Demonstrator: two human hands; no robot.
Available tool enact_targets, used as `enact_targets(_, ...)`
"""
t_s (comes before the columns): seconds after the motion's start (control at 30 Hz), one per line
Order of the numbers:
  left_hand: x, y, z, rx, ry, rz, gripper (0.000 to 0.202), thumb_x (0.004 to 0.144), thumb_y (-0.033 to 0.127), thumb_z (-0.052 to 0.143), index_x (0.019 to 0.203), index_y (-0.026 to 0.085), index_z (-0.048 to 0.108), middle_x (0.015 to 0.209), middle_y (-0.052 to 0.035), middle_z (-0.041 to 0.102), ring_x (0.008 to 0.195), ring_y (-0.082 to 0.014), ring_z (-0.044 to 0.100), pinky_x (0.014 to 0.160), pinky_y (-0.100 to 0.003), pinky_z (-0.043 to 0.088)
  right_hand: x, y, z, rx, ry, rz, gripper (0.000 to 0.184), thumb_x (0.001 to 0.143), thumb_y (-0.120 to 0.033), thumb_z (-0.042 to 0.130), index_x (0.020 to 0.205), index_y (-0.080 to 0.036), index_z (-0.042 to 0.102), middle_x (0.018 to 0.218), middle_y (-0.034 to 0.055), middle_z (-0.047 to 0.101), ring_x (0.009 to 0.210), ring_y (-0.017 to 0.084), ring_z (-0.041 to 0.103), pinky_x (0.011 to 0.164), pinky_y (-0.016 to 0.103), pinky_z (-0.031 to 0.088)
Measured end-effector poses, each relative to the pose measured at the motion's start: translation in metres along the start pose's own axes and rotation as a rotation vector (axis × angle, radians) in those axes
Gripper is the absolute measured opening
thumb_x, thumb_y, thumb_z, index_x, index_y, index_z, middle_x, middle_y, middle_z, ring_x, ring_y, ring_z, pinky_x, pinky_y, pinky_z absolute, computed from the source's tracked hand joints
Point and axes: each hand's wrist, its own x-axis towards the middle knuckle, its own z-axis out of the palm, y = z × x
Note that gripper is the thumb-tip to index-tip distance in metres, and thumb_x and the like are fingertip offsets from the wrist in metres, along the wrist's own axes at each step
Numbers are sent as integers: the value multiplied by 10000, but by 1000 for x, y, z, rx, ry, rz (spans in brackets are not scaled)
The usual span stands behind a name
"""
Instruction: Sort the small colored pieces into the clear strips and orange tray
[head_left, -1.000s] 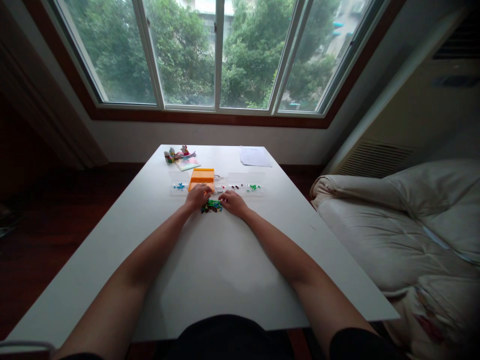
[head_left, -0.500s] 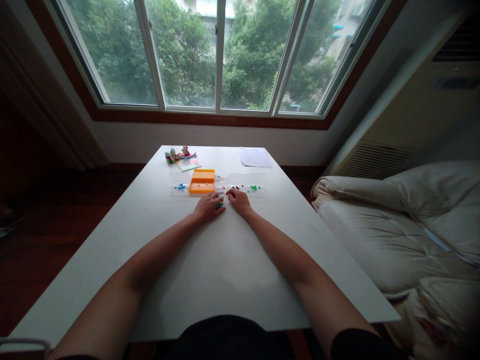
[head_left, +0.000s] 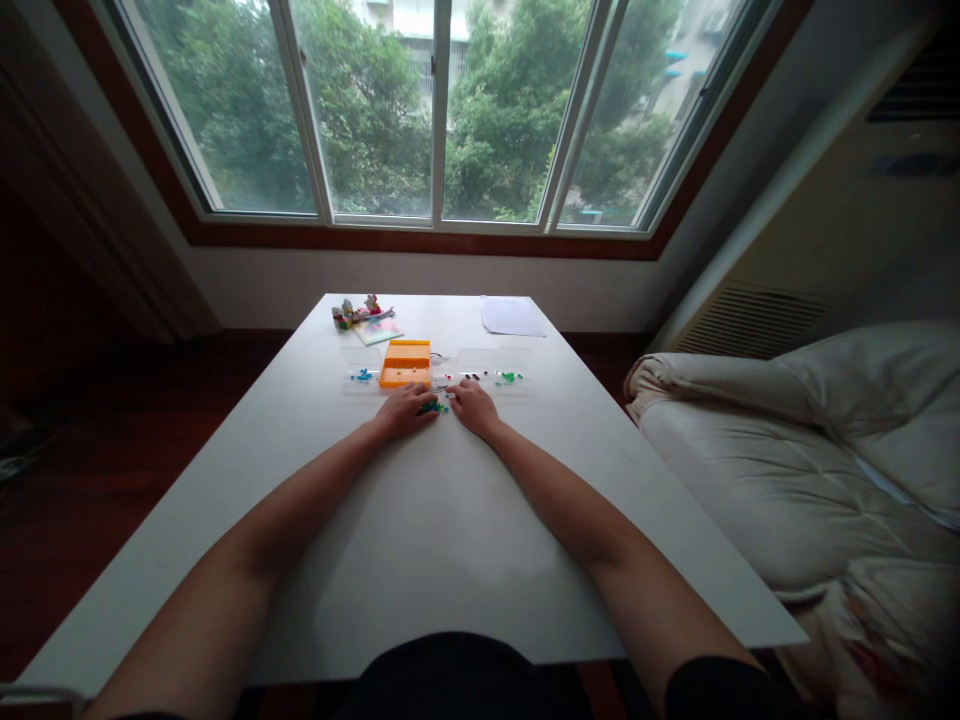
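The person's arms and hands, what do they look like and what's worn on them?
The left hand and right hand show no gloves, and no watch or bracelet shows at either wrist. Both forearms are bare. A black short sleeve covers the right upper arm; only a dark sliver of the left one shows. Any rings are too small to tell.

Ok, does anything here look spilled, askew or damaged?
Nothing clearly stands out as damaged. The one untidy spot is a loose pile of small pieces, partly hidden by the left hand, lying on the table rather than in the open orange box.
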Motion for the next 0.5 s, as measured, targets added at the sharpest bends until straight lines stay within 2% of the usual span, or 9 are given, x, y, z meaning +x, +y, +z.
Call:
enact_targets(0.17,-1,-6,0,-12,20,-39,331,946,455,576,1181,258,700,1131,-88,628,1077,-263,568,929,-397,479,0,0,1,-1,3,-21,182,933,-188,609,1042,-237,746,1022,68,634,1029,204,551,926,294,429)
enact_targets(0.33,8,-1,4,-12,39,-97,274,953,394,560,1104,245,733,1090,-85,644,1058,-256,578,917,-388,481,3,5,3,60,45,-29,133,923,-195,613,942,-223,742,942,52,661,952,191,572,866,278,430)
enact_targets(0.5,19,7,2,-18,68,-147,237,946,321,563,1043,239,763,1064,-85,669,1047,-254,586,919,-377,482,6,14,0,192,146,151,169,889,-172,593,963,-213,739,842,21,697,794,166,603,790,268,432)
